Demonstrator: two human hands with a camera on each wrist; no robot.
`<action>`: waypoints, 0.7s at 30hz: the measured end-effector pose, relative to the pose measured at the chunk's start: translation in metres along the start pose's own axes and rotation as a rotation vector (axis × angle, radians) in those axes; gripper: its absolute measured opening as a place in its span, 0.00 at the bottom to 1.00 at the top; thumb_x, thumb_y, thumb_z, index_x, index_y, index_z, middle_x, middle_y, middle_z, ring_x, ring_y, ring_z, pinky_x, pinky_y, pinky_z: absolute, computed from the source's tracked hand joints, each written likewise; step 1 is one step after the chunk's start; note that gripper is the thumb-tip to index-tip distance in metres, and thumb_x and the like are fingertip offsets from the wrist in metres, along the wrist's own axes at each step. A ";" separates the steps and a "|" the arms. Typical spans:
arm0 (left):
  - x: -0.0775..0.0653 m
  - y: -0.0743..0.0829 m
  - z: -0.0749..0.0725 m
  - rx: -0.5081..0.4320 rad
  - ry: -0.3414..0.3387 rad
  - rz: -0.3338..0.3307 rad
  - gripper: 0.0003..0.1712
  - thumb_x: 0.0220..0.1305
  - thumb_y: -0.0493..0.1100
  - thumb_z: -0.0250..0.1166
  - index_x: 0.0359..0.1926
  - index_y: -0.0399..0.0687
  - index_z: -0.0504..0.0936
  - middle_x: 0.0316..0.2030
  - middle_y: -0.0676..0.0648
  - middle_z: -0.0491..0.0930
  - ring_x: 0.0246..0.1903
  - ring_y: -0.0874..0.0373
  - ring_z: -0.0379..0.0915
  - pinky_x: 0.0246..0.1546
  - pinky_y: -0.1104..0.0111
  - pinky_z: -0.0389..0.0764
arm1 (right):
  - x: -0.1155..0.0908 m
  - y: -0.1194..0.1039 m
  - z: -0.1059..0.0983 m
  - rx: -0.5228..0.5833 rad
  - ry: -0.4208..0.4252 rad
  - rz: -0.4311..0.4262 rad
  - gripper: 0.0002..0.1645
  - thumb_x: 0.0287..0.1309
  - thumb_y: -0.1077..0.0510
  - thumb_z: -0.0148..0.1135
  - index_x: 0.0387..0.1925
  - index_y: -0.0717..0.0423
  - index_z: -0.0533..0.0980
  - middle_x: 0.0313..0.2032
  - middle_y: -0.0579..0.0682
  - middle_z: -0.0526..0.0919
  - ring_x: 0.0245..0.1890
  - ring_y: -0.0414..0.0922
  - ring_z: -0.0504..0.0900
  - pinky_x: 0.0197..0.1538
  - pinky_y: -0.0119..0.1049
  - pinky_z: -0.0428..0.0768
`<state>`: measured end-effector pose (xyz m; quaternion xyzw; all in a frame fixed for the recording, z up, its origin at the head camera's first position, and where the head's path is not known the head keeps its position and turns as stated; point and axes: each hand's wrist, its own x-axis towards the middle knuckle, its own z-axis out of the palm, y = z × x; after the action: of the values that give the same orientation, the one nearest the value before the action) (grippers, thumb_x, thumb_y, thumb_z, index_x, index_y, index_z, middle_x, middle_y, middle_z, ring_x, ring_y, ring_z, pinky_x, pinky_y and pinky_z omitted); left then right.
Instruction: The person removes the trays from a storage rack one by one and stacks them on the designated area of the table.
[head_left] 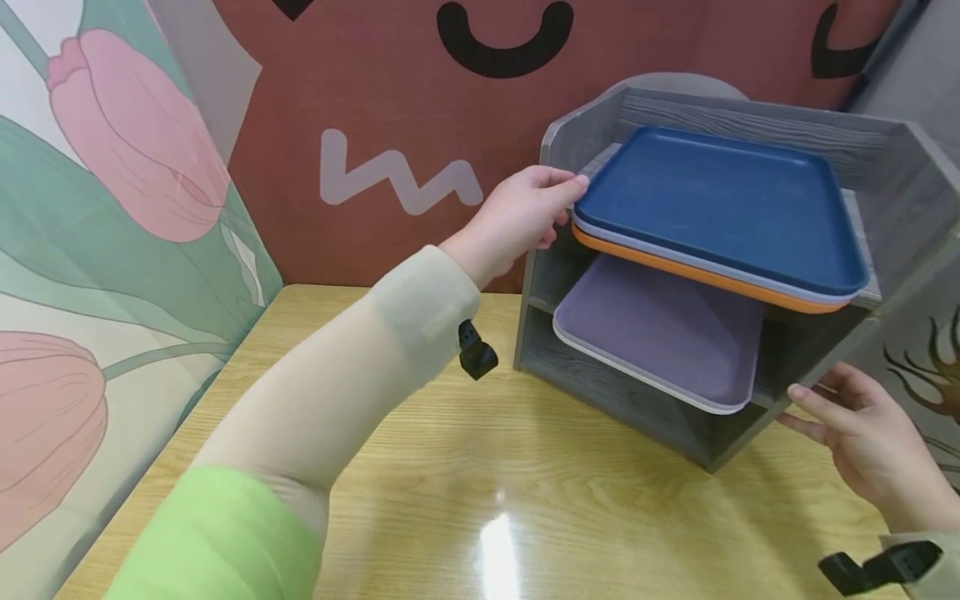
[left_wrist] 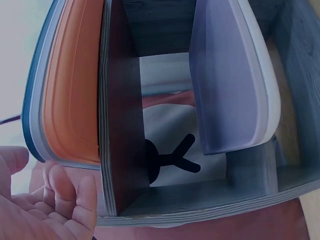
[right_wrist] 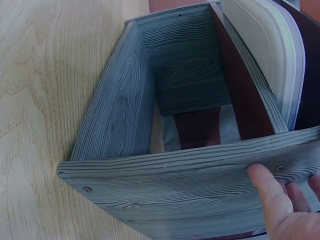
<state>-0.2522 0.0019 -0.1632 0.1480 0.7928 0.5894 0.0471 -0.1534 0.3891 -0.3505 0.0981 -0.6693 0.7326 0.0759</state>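
- Worktop [head_left: 420, 500]: wood-grain, back edge against a red-brown wall [head_left: 375, 242].
- Grey shelf unit [head_left: 757, 121]: stands toward the worktop's back edge, right of its back-left corner, at an angle.
- Blue tray [head_left: 720, 208]: topmost of three on the unit's upper board, front past the board's front edge.
- Pale tray [left_wrist: 37, 112]: directly beneath the blue one.
- Orange tray [left_wrist: 72, 95]: bottom of that stack.
- Purple tray [head_left: 663, 325]: lower, on the middle board, jutting past its front edge; pale rim below.
- Left hand [head_left: 521, 212]: partly open at the stack's front-left corner, thumb by the blue rim, other fingers bent lower down; cannot tell if it grips.
- Right hand [head_left: 873, 433]: loosely spread, thumb and fingers against the unit's right side panel, grasping nothing.
- Black wrist devices [head_left: 477, 352]: one per sleeve.
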 end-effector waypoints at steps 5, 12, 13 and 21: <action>0.003 0.010 0.008 0.135 -0.068 -0.026 0.20 0.67 0.56 0.59 0.55 0.52 0.76 0.26 0.48 0.68 0.26 0.57 0.65 0.28 0.68 0.71 | -0.009 -0.001 0.000 0.001 0.011 -0.001 0.18 0.64 0.75 0.50 0.50 0.56 0.72 0.38 0.47 0.71 0.36 0.38 0.76 0.36 0.33 0.83; 0.001 0.012 0.002 0.259 -0.029 -0.083 0.20 0.68 0.56 0.58 0.52 0.49 0.77 0.41 0.52 0.73 0.45 0.61 0.69 0.43 0.65 0.77 | -0.003 -0.003 0.016 -0.068 0.027 0.026 0.28 0.64 0.72 0.53 0.64 0.56 0.64 0.47 0.47 0.71 0.42 0.37 0.76 0.37 0.32 0.82; 0.001 0.012 0.000 0.257 -0.008 -0.094 0.19 0.68 0.55 0.58 0.52 0.49 0.77 0.43 0.54 0.72 0.46 0.62 0.68 0.43 0.64 0.77 | 0.000 -0.004 0.019 -0.073 0.021 0.034 0.29 0.65 0.71 0.54 0.66 0.56 0.63 0.48 0.47 0.71 0.43 0.37 0.77 0.38 0.32 0.82; 0.000 0.014 -0.006 0.250 0.058 -0.061 0.22 0.69 0.41 0.50 0.15 0.46 0.61 0.14 0.50 0.55 0.13 0.56 0.50 0.18 0.67 0.57 | 0.007 -0.008 0.026 -0.008 0.000 0.055 0.26 0.65 0.71 0.53 0.63 0.55 0.64 0.47 0.47 0.70 0.41 0.36 0.77 0.37 0.33 0.83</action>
<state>-0.2516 0.0001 -0.1477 0.1113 0.8652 0.4884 0.0236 -0.1568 0.3635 -0.3391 0.0795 -0.6746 0.7317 0.0563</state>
